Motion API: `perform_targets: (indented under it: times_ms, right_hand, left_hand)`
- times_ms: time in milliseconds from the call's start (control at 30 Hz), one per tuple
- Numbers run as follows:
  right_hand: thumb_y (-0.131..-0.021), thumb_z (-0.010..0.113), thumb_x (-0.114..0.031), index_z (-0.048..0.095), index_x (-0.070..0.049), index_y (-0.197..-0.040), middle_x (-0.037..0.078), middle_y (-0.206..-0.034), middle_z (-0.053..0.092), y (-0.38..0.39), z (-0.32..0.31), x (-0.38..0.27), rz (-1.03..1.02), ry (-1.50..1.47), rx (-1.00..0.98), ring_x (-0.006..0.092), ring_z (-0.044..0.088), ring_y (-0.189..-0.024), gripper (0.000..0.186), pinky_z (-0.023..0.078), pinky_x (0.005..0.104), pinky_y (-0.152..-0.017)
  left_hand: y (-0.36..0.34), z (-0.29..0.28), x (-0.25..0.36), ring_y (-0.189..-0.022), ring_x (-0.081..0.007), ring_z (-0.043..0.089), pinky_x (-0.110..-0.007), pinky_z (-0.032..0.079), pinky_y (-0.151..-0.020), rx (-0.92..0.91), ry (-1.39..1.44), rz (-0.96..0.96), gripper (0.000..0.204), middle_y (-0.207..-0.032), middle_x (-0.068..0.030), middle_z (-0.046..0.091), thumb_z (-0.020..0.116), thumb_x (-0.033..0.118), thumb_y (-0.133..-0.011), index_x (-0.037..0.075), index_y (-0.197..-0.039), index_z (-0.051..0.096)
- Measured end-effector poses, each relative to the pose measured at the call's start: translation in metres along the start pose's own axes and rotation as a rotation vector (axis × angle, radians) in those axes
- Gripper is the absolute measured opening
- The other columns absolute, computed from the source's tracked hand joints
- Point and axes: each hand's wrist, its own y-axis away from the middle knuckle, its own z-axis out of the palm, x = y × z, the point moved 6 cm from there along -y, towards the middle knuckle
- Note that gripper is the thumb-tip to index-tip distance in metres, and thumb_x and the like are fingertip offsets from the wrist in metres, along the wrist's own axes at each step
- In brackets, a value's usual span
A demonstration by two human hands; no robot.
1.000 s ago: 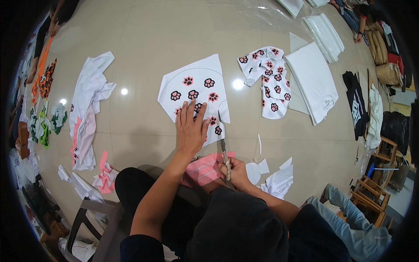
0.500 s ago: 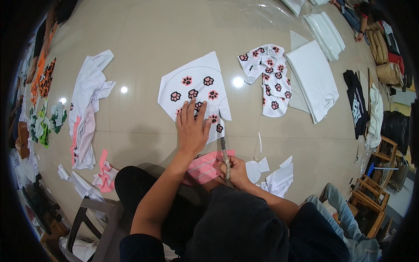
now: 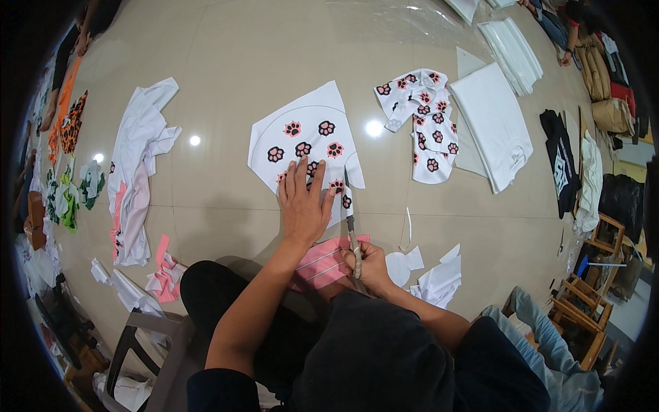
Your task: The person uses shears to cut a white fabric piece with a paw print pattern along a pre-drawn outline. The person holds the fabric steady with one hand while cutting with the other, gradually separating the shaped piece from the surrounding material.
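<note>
A white fabric piece (image 3: 278, 130) printed with black and pink paw prints lies flat on the floor in front of me. A dark curved line is drawn on it. My left hand (image 3: 304, 209) rests on its lower part, palm down and fingers stretched. My right hand (image 3: 371, 266) is closed round the wrapped handles of long scissors (image 3: 352, 232). Their blades point away from me along the fabric's lower right edge, near a paw print. Beneath the right wrist lies a pink striped cloth (image 3: 319, 266), partly hidden by my arms.
Cut paw-print pieces (image 3: 434, 137) lie to the right, beside folded white fabric (image 3: 491, 123). White and pink cloth (image 3: 141, 178) lies on the left. White scraps (image 3: 439, 278) are right of my right hand. A chair (image 3: 147, 343) stands at lower left. Other people sit at the edges.
The scissors' blades now show farther up along the fabric's right edge. The fabric's lower right part has shifted slightly. My left hand stays on the fabric.
</note>
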Motion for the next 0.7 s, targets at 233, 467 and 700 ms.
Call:
perform_targets:
  times_ms: [233,467,700]
  right_hand:
    - [-0.094,0.076,-0.009,0.071,0.0,-0.099,0.0,-0.075,0.065,0.0,-0.001,0.004,0.016,-0.048,-0.003,0.0067,0.057,-0.058,0.012,0.046,0.0237,-0.053]
    - [-0.093,0.076,-0.01,0.07,0.001,-0.101,0.002,-0.076,0.067,0.003,0.003,0.0,0.005,-0.072,-0.014,0.0081,0.059,-0.058,0.015,0.047,0.0243,-0.053]
    - [-0.093,0.078,-0.012,0.07,0.002,-0.103,0.003,-0.081,0.069,0.002,0.002,0.001,-0.009,-0.041,-0.024,0.0083,0.06,-0.059,0.018,0.048,0.0241,-0.053]
  left_hand:
    - [0.002,0.0,0.005,-0.149,-0.0474,0.03,-0.063,0.021,-0.122,0.003,0.008,-0.019,0.057,-0.161,-0.0238,0.036,0.055,0.037,-0.104,0.011,-0.154,0.049]
    - [0.009,-0.001,0.012,-0.148,-0.0483,0.031,-0.065,0.021,-0.121,0.005,0.007,-0.074,0.058,-0.161,-0.0253,0.035,0.057,0.037,-0.103,0.01,-0.155,0.048]
    - [0.011,-0.003,0.018,-0.148,-0.0497,0.03,-0.064,0.02,-0.121,0.019,-0.005,-0.119,0.059,-0.161,-0.0258,0.034,0.058,0.034,-0.103,0.01,-0.155,0.046]
